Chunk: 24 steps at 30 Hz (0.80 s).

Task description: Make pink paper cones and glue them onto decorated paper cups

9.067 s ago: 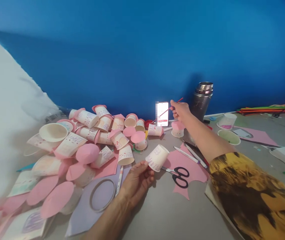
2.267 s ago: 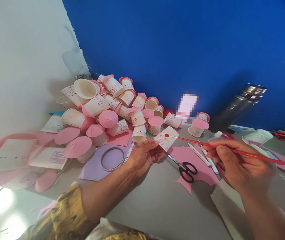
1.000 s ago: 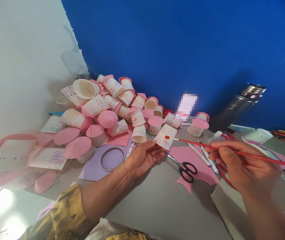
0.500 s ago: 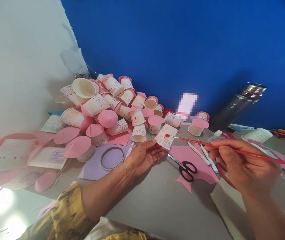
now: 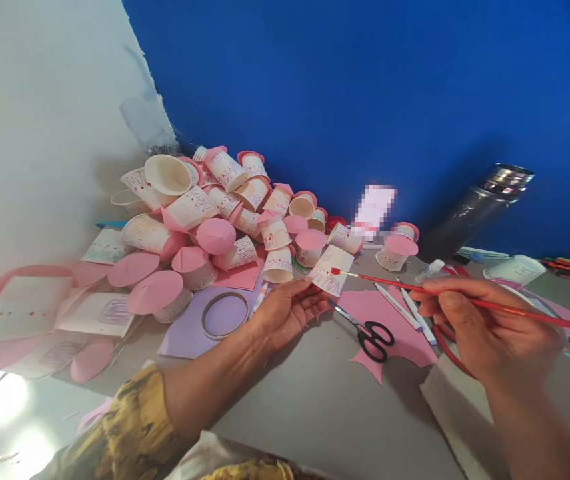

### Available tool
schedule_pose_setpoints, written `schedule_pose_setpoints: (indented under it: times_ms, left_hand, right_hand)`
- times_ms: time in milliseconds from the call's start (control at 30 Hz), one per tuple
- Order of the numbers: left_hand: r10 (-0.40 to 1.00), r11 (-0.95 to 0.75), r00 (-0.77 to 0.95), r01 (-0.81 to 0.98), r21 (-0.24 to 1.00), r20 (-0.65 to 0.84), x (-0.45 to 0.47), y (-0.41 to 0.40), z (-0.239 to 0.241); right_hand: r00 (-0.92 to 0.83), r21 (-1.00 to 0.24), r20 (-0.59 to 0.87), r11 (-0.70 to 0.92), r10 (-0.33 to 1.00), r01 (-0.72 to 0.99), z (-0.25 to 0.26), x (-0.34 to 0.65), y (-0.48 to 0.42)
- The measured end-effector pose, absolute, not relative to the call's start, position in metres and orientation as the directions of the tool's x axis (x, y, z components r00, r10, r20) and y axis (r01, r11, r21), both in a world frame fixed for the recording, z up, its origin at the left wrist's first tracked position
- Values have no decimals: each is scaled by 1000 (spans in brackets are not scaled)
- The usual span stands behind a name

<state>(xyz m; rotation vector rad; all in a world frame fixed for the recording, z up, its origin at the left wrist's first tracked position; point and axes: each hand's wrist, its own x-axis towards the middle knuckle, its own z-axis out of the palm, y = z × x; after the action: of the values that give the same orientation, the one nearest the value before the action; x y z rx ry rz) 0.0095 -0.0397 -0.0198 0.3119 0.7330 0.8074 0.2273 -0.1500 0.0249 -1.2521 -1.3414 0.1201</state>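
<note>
My left hand point(image 5: 295, 312) is closed on a white paper cup point(image 5: 333, 279) at its lower left edge. Purple zigzag lines and small red dots mark the cup's side. Between the fingers of my right hand point(image 5: 489, 327) is a thin red paintbrush point(image 5: 389, 281), pointing left. Its red-coated tip lies over the cup's side, at or very near the surface. Black-handled scissors point(image 5: 375, 340) rest just below the cup on cut pink paper point(image 5: 407, 347). Two white markers point(image 5: 399, 307) lie between the cup and my right hand.
Many decorated cups with pink paper tops point(image 5: 215, 237) are heaped at left against the wall. A tape roll point(image 5: 225, 315) sits on purple paper point(image 5: 179, 343). A dark flask point(image 5: 469, 220) leans at right, near a white cup point(image 5: 515, 270) on its side. A cloth point(image 5: 457, 407) lies under my right wrist.
The cup in my left hand has tilted slightly. The brush tip stays over its side, and both hands hold nearly the same place.
</note>
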Motion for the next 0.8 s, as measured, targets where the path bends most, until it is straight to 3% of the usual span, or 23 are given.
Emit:
schedule_pose_setpoints:
  times_ms: [267,500,800]
  left_hand:
    - [757,654,469,-546,524,-456,10,-39,-22]
    - [757,654,470,-547,523,-454,9,-39,-23]
    - [754,657,476,-546,520,-454,10,-40,-22]
  right_hand:
    - [254,-696,643,413,722,587,18,232,-148]
    - [378,-735,641,391,668,554,25,225,-150]
    - [328,-728,631,389,703,565,21,228,-148]
